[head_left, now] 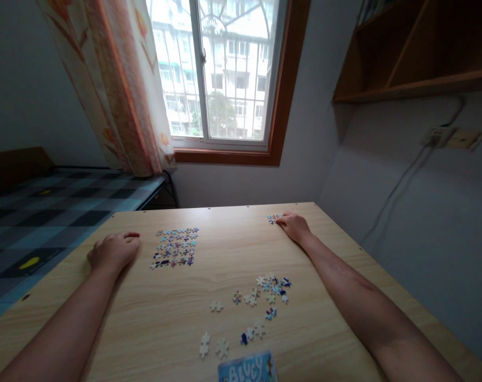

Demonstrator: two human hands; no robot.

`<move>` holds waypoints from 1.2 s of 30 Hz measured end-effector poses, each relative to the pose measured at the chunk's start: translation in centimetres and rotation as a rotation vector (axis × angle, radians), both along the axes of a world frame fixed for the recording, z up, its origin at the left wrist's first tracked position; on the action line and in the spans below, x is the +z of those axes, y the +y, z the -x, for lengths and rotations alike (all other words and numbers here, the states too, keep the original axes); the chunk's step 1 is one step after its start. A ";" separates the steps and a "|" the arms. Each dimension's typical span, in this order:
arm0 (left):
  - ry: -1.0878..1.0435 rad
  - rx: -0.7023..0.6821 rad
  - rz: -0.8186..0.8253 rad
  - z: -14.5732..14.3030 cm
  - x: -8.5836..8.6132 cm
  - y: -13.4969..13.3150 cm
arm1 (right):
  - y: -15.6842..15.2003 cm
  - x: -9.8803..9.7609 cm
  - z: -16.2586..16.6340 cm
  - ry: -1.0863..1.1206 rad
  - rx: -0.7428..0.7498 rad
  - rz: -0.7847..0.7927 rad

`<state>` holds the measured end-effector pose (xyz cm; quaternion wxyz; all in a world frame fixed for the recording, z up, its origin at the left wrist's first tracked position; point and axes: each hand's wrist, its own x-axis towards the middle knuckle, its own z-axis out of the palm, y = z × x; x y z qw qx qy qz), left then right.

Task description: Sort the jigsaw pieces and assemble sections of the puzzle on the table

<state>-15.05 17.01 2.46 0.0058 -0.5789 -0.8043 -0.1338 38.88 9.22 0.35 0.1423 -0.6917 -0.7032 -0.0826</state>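
Observation:
At the left of the table, my left hand (114, 250) rests on the wood with fingers loosely bent and slightly apart, holding nothing visible. Just right of it lies a block of jigsaw puzzle pieces (176, 247), set out in rows with small gaps. My right hand (295, 227) reaches to the far right, its fingertips pressed together on a puzzle piece at the edge of a small group of puzzle pieces (272, 219); the fingers partly hide this piece. Nearer to me, loose puzzle pieces (273, 285) lie in a heap, some showing pale backs, others printed sides.
A blue box marked "BLUEY" (247, 368) lies at the near edge of the view. Several scattered pieces lie on the wooden table (225, 254). Beyond are a checked bed (85, 191), a curtain (121, 95), a barred window (225, 79), a wall shelf (415, 87) and a plugged cord (392, 196).

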 end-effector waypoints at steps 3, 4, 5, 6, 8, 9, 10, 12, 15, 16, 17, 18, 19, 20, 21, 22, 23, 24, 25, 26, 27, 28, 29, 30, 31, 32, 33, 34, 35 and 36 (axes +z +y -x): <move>-0.004 -0.003 -0.002 0.0 -0.1 0.0 | 0.0 0.1 -0.1 0.011 -0.021 -0.017; -0.006 -0.004 -0.007 0.0 -0.1 0.0 | 0.0 0.1 -0.2 0.016 -0.031 -0.025; -0.006 -0.007 -0.016 0.1 -0.1 0.0 | 0.0 0.2 -0.3 0.021 -0.041 -0.032; -0.006 -0.009 -0.022 0.1 -0.2 0.0 | 0.0 0.2 -0.3 0.026 -0.051 -0.038; -0.006 -0.016 -0.034 0.2 -0.3 0.1 | -0.1 0.2 -0.4 0.035 -0.065 -0.048; -0.006 -0.019 -0.036 0.3 -0.3 0.1 | -0.1 0.2 -0.4 0.039 -0.071 -0.052; -0.007 -0.020 -0.034 0.3 -0.4 0.1 | -0.1 0.2 -0.4 0.045 -0.075 -0.057; -0.011 -0.019 -0.029 0.3 -0.4 0.1 | -0.3 0.3 -0.4 0.054 -0.080 -0.066; -0.019 -0.021 -0.037 0.1 -0.4 -0.1 | -0.7 1.0 0.4 0.082 -0.013 -0.078; -0.022 -0.026 -0.045 0.0 -0.3 -0.3 | -0.9 1.4 0.9 0.100 0.054 -0.076; -0.026 -0.031 -0.052 -0.1 -0.2 -0.4 | -1.1 1.9 1.7 0.122 0.148 -0.063; -0.030 -0.036 -0.054 -0.3 -0.1 -0.5 | -1.5 2.5 2.8 0.142 0.259 -0.040; -0.032 -0.038 -0.053 -0.4 0.0 -0.7 | -2.0 3.1 4.2 0.159 0.370 -0.010; -0.034 -0.037 -0.048 -0.6 0.1 -0.9 | -2.6 3.6 5.7 0.169 0.489 0.030; -0.035 -0.033 -0.040 -0.7 0.2 -1.0 | -3.4 4.1 7.5 0.167 0.611 0.086; -0.035 -0.027 -0.031 -0.8 0.3 -1.1 | -4.2 4.5 9.3 0.160 0.723 0.132; -0.035 -0.026 -0.023 -0.8 0.4 -1.2 | -5.2 4.7 11.2 0.149 0.820 0.161; -0.034 -0.027 -0.018 -0.9 0.4 -1.3 | -6.2 4.8 12.9 0.134 0.902 0.180; -0.034 -0.030 -0.014 -0.9 0.5 -1.3 | -7.1 4.7 14.5 0.112 0.981 0.195; -0.033 -0.034 -0.012 -0.8 0.5 -1.3 | -8.0 4.5 15.8 0.083 1.049 0.204; -0.032 -0.038 -0.014 -0.8 0.4 -1.2 | -8.8 4.2 16.9 0.045 1.082 0.197; -0.029 -0.040 -0.016 -0.7 0.4 -1.1 | -9.4 3.9 17.7 0.011 1.079 0.175; -0.025 -0.038 -0.018 -0.6 0.3 -1.0 | -9.8 3.6 18.3 -0.025 1.077 0.157; -0.020 -0.034 -0.019 -0.5 0.2 -0.8 | -10.0 3.3 18.6 -0.055 1.068 0.141; -0.017 -0.029 -0.021 -0.4 0.1 -0.7 | -10.1 3.0 18.8 -0.069 1.057 0.131; -0.016 -0.023 -0.021 -0.3 0.0 -0.5 | -10.1 2.9 18.8 -0.071 1.047 0.131; -0.016 -0.018 -0.021 -0.2 0.0 -0.4 | -10.0 2.7 18.8 -0.057 1.036 0.139; -0.018 -0.013 -0.020 -0.1 -0.1 -0.3 | -9.9 2.7 18.8 -0.031 1.022 0.156; -0.020 -0.011 -0.020 -0.1 -0.1 -0.3 | -9.9 2.7 18.7 0.002 1.006 0.179; -0.021 -0.012 -0.019 0.0 -0.1 -0.2 | -9.8 2.7 18.7 0.038 0.988 0.205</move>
